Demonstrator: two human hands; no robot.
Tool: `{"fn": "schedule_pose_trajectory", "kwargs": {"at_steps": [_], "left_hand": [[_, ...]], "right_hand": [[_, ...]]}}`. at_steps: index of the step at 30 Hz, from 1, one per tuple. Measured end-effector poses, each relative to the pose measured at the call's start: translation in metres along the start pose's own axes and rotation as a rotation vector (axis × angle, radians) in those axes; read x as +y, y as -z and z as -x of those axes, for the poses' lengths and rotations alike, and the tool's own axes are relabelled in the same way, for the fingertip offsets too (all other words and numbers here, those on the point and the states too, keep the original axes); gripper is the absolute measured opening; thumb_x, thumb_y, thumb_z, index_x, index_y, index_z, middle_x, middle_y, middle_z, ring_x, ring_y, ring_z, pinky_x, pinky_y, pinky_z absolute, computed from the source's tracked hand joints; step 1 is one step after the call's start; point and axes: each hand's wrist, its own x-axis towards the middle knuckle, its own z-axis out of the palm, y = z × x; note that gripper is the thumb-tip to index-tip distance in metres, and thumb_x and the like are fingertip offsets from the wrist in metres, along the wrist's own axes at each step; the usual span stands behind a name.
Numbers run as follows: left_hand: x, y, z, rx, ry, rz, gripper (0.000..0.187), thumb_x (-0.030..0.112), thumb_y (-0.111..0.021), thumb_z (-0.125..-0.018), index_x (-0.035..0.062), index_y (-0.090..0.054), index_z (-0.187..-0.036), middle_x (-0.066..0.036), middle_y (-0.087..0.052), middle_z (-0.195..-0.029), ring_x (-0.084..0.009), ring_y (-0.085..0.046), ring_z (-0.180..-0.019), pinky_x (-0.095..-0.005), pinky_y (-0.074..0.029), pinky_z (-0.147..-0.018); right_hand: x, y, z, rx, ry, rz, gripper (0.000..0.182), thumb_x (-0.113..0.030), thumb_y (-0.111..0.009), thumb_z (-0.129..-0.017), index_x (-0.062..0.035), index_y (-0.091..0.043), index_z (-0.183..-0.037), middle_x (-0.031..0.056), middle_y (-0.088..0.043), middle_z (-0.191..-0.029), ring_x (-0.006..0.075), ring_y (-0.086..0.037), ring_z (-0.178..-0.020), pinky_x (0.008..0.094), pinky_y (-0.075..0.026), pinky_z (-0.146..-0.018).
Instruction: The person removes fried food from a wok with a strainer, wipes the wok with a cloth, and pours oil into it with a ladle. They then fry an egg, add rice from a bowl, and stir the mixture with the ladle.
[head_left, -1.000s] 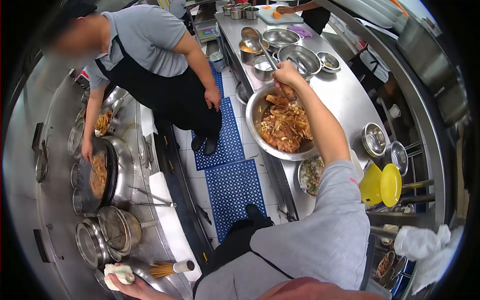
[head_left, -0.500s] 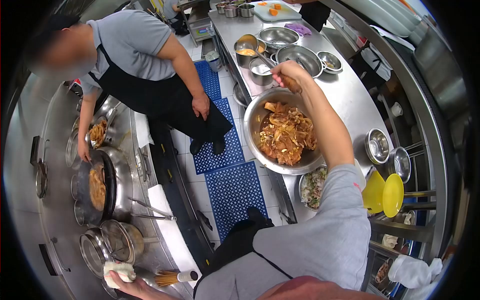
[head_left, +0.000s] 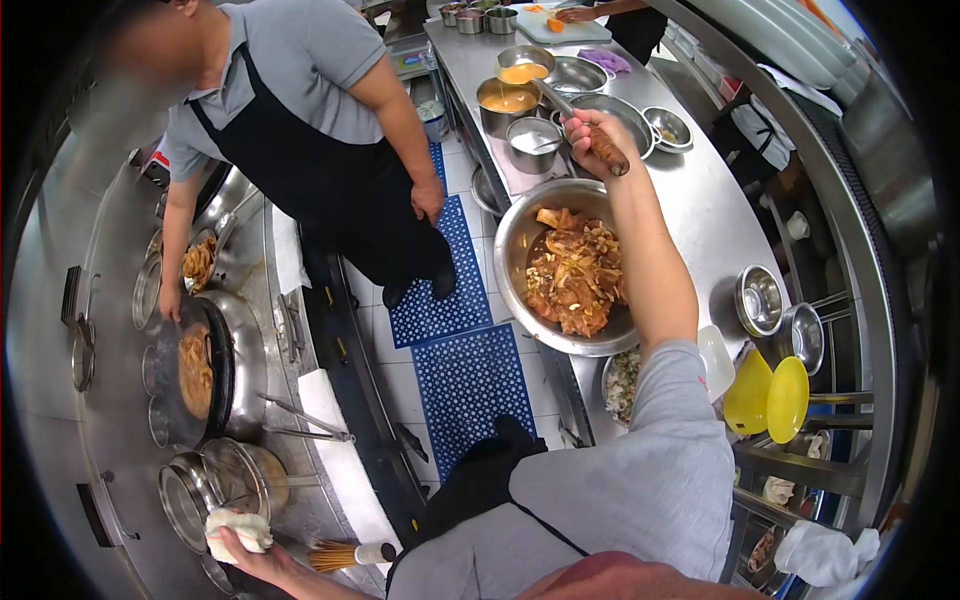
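Note:
My right hand grips the wooden handle of a large ladle at the far end of the steel counter. Its bowl holds yellow-orange liquid and is just above a metal pot of similar liquid; some seems to drip down. Below my right forearm sits a big steel bowl of sauced meat with pale sliced pieces. A small pot of white contents stands beside my right hand. At lower left, my left hand is closed around a folded white cloth, near the stove.
A co-worker at left reaches to a smoking wok. Blue mats cover the aisle. A bamboo brush lies near my left arm. Yellow bowls stand at right; another person's hand is at a cutting board.
The ladle has risen from the pot, its bowl now filled with liquid, and my right hand shifted slightly right. The co-worker leans a little further right. My left hand barely moved.

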Motion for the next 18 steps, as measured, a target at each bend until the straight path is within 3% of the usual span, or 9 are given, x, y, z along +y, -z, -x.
{"fn": "schedule_pose_trajectory", "kwargs": {"at_steps": [4,13,18], "left_hand": [[0.001,-0.002,0.001,0.000,0.005,0.013,0.045,0.027,-0.063,-0.088,-0.0002,-0.049,-0.121,-0.012,-0.061,-0.102,-0.0209,-0.060,-0.094,-0.0319,-0.049,-0.082],[0.003,0.004,0.009,0.046,-0.059,-0.032,0.043,0.026,-0.063,-0.088,-0.0005,-0.051,-0.120,-0.010,-0.061,-0.099,-0.0177,-0.061,-0.089,-0.0304,-0.050,-0.078],[0.012,0.024,0.020,0.106,-0.046,0.008,0.044,0.024,-0.063,-0.087,-0.0022,-0.050,-0.120,-0.010,-0.061,-0.097,-0.0180,-0.061,-0.087,-0.0311,-0.050,-0.076]], "right_hand": [[-0.006,0.005,-0.002,-0.074,-0.050,-0.105,0.014,-0.010,-0.054,-0.088,0.0019,-0.047,-0.086,0.0006,-0.054,-0.066,0.0062,-0.050,-0.047,0.0170,-0.045,-0.041],[0.004,-0.002,0.015,0.014,-0.006,-0.038,0.014,-0.009,-0.050,-0.089,-0.0016,-0.043,-0.080,0.0033,-0.052,-0.068,0.0076,-0.050,-0.048,0.0170,-0.045,-0.040],[0.016,-0.007,0.051,-0.012,-0.006,-0.031,0.014,-0.009,-0.052,-0.089,0.0022,-0.045,-0.086,0.0023,-0.052,-0.067,0.0069,-0.050,-0.049,0.0165,-0.044,-0.041]]}}
